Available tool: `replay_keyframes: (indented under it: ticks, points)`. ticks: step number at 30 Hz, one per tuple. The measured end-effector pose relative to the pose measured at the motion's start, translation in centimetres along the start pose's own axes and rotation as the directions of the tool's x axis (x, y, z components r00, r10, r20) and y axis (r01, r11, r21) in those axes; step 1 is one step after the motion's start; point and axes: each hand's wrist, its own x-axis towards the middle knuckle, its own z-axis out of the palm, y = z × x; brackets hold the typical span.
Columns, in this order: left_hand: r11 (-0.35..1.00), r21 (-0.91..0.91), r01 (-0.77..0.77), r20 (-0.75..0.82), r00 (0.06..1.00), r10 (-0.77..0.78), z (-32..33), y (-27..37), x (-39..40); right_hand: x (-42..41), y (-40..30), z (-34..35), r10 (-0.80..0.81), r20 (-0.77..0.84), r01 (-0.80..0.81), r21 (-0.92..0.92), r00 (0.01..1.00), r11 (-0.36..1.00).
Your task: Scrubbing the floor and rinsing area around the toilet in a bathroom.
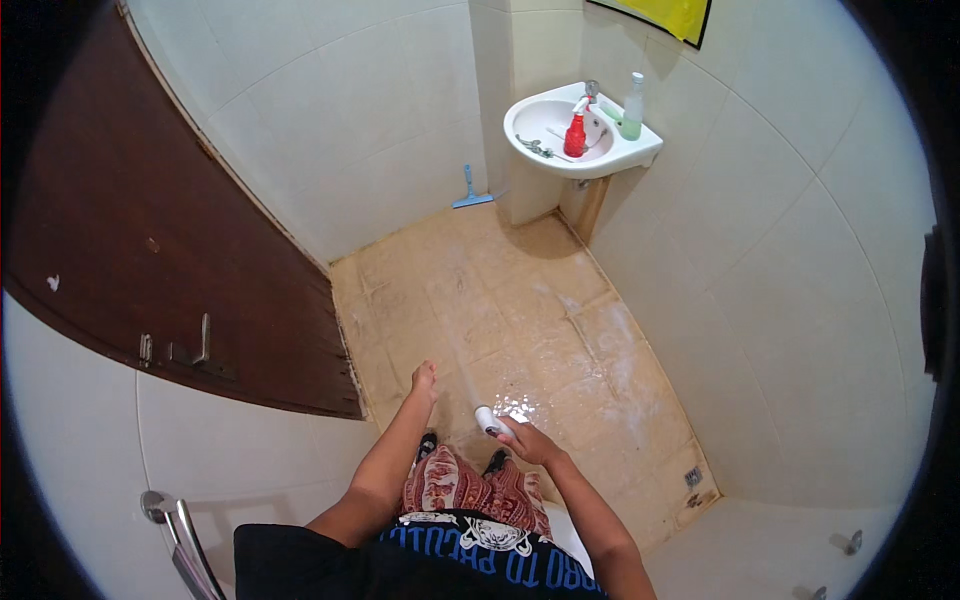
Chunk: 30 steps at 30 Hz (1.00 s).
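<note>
My right hand (531, 442) is wrapped around a white handheld sprayer (493, 421). A thin stream of water leaves its head toward the tan tiled floor (480, 300). Wet, shiny patches lie on the tiles beside the sprayer. My left hand (425, 381) hangs over the floor to the left of it, seen edge-on. Nothing shows in that hand, and how its fingers are set is unclear. Below both hands are my patterned red trousers (465, 484) and dark footwear (427, 444).
A white corner sink (525, 124) holds a red spray bottle (575, 136); a clear bottle (634, 112) with green liquid stands on its ledge. A blue squeegee (471, 196) leans at the far wall. To the left is a dark brown door (187, 247); a floor drain (693, 478) lies right.
</note>
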Motion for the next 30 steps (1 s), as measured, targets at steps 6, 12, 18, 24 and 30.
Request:
replay_keyframes:
  ticks: [6,12,18,24,30]
  points:
    - [1.000,0.012,0.015,0.037,0.999,-0.015,-0.5,-0.7,-2.7,0.0,0.6,0.5,-0.006,0.061,0.008,-0.037,0.998,0.999]
    - [0.997,0.060,-0.047,0.099,0.994,0.041,-0.2,-1.0,-3.2,-0.4,0.9,1.6,0.010,-0.098,-0.018,-0.081,0.995,0.997]
    - [0.980,0.189,-0.069,0.254,0.967,0.019,2.4,-2.1,-5.1,-1.3,0.8,1.1,0.094,-0.154,-0.117,-0.150,0.984,0.982]
    - [0.970,0.230,-0.079,0.284,0.959,0.011,4.1,-2.8,-7.3,-1.8,1.2,1.1,0.080,-0.210,-0.121,-0.188,0.974,0.975]
    - [0.958,0.272,-0.091,0.295,0.955,0.007,4.8,-2.9,-7.9,-1.7,1.7,1.3,0.064,-0.218,-0.106,-0.187,0.974,0.977]
